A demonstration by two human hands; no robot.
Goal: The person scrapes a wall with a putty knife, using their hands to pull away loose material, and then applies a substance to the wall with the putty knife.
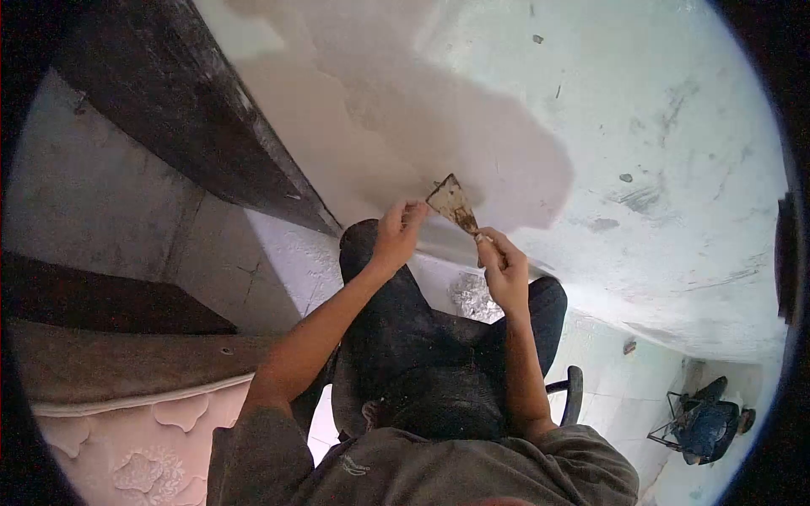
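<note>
1. Head view, looking down. The person sits facing a wall [675, 169], with knees [396, 320] in dark trousers drawn up.
2. Scraper [452, 203]: held up between both hands, just in front of the wall. The blade is flat, stained and crusted, and points up and to the left.
3. Right hand [504, 271]: closed tight around the scraper's handle, which is hidden in the fist.
4. Left hand [396, 233]: fingers curled narrow, with the tips closed on the blade's left corner.
5. Wall surface: pale, greenish-white and scuffed, with grey smears and a few small dark specks.
6. Patch [405, 126]: a broad beige area of smooth filler with an irregular edge, covering the upper middle of the wall. The blade sits over its lower edge.
7. Beam [194, 110]: dark and worn, running diagonally at left and meeting the wall near the left hand.
8. Mattress [152, 447]: pink and quilted, in the lower left corner, beside the person's left arm.
9. Foil [472, 295]: crumpled, lying between the knees at the foot of the wall.
10. Floor [624, 379]: pale tiles at lower right.
11. Blue object [704, 422]: sits on a wire frame on the floor, well apart from the person. Its kind cannot be told.
</note>
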